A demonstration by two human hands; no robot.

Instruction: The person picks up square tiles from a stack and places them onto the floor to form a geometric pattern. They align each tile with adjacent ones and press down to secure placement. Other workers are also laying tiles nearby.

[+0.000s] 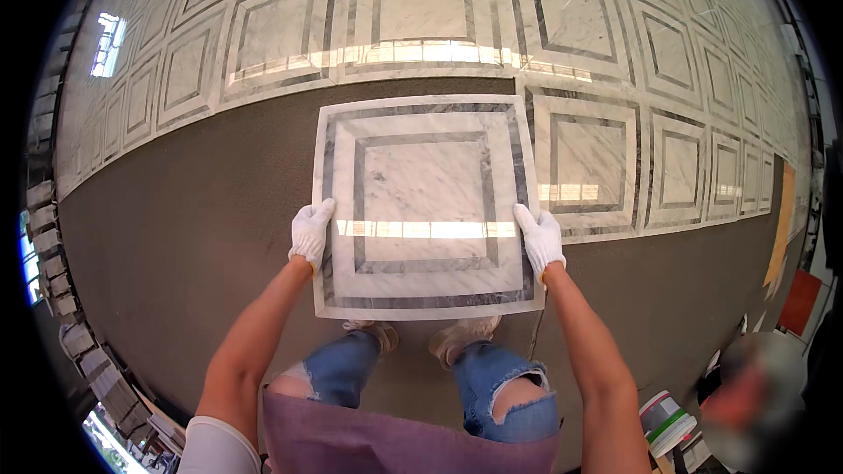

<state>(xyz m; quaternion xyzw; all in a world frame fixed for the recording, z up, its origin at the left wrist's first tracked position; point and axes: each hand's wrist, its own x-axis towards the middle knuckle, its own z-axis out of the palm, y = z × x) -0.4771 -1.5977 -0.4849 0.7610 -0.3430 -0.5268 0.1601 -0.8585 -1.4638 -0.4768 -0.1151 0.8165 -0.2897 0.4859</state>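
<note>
The left hand (311,234) and right hand (539,240), both in white gloves, grip 1 square marble tile (426,202) by its left and right edges, fingers curled closed around the rim. The tile, white with 2 grey frames, is above the grey mortar bed (176,219), its far right corner close to the laid tiles (421,13). 1 white bucket (665,421) with a green band stands at lower right, beside an orange sheet (801,301).

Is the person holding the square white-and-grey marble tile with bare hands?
No, both the left hand and right hand gripping the square white-and-grey marble tile wear white gloves.
</note>
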